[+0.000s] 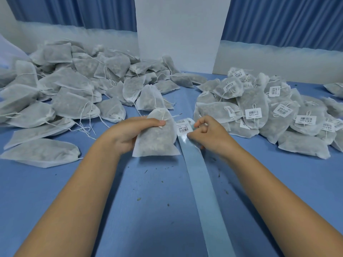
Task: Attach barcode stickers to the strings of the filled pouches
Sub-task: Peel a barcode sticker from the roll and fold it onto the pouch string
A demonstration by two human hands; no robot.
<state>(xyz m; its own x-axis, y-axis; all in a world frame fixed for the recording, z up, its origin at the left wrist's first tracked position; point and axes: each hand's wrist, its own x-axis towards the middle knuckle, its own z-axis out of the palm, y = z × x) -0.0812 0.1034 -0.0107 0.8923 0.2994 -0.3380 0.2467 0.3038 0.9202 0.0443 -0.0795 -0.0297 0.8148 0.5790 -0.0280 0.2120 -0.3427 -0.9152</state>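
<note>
unlabelled pouches (70,101) left | labelled pouches (269,112) right | sticker strip (202,179) between, on table (148,210)

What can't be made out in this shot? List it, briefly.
Head view:
- Barcode sticker print: too small, blurred.
- Whether it is peeled from the backing strip: right hand covers its edge.
- Strip's near end: cut by bottom edge.
- Held pouch contents: veiled by fabric; left hand covers part.

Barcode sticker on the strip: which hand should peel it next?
Right. The right hand pinches the edge of the barcode sticker on the backing strip. The left hand is busy gripping the pouch, thumb pressing its string.
</note>
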